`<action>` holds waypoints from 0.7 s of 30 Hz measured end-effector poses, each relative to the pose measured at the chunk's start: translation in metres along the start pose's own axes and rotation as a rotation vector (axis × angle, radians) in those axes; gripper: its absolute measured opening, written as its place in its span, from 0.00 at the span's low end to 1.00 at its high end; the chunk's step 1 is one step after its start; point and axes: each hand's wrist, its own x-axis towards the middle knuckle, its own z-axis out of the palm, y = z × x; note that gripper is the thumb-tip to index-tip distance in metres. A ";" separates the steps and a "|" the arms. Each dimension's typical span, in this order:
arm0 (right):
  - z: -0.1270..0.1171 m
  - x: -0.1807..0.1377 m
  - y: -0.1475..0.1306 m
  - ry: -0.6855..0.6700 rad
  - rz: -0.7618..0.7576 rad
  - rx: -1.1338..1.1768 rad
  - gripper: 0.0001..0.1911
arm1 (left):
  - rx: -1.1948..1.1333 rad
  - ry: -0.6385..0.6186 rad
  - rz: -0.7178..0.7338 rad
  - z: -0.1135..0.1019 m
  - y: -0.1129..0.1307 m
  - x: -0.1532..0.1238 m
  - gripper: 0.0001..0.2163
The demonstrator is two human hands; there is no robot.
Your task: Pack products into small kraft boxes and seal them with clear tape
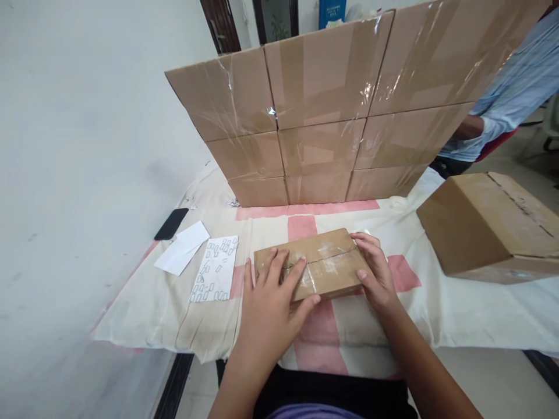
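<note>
left hand [269, 302] kinda splayed out on a slim cardboard box [329, 270], fingers spread, right hand [379, 272] gripping its right end, thumb up top

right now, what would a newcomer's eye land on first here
Probably the tall, taped cardboard wall standing across the back of the table. Then the flat box in front of it, left hand on top, right hand at its right end. A larger carton sits at the right.
</note>
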 end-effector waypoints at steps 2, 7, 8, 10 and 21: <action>0.000 -0.002 -0.002 -0.035 -0.002 -0.060 0.24 | -0.045 0.059 0.019 0.007 -0.003 0.000 0.28; 0.000 -0.003 -0.006 -0.102 -0.019 -0.100 0.22 | -0.136 0.070 0.018 0.010 -0.010 0.004 0.29; 0.000 -0.002 -0.006 -0.103 -0.019 -0.098 0.21 | -0.147 0.064 0.014 0.009 -0.010 0.005 0.29; 0.000 -0.001 -0.007 -0.103 -0.023 -0.097 0.19 | -0.150 0.052 0.011 0.008 -0.010 0.006 0.28; 0.009 -0.001 -0.010 -0.231 0.046 -0.112 0.33 | -0.079 0.018 0.019 0.004 -0.031 0.020 0.31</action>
